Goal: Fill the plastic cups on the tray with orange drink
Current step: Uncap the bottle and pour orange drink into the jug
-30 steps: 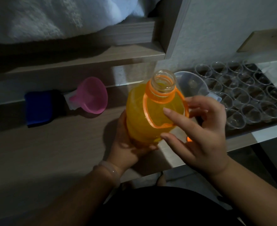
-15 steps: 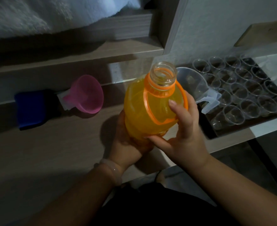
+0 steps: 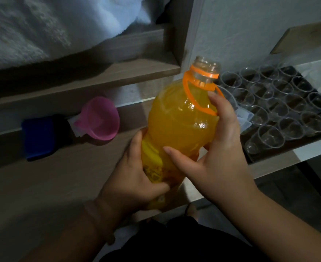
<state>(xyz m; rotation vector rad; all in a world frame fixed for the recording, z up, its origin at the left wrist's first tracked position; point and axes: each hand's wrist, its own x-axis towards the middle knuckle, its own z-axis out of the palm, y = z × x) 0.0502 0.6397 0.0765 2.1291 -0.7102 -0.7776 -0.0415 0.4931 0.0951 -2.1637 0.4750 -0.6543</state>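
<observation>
Both forearms reach in from the bottom edge, a pale wristband (image 3: 97, 218) on the left wrist. The left hand (image 3: 135, 178) cups the base of the orange drink bottle (image 3: 180, 118): the fingers curl underneath it and the thumb lies up along its left side. The right hand (image 3: 218, 148) is pressed palm-first against the bottle's right side, with the thumb stretched across the lower front and the fingers wrapped round the far shoulder, next to the orange carry loop (image 3: 193, 100). Together the hands hold the bottle off the wooden surface (image 3: 42, 186). It is nearly full and has no cap, and its neck leans up and to the right.

Just past the right hand a clear plastic piece (image 3: 243, 119) shows, mostly hidden. Beyond it and further right are rows of clear plastic cups (image 3: 273, 103), which look empty, on a dark tray (image 3: 297, 72). To the left of the left hand a pink funnel (image 3: 101, 118) lies on its side, and a blue box (image 3: 38, 137) sits further left. Above both, a wooden shelf (image 3: 99, 76) carries a white towel (image 3: 42, 25).
</observation>
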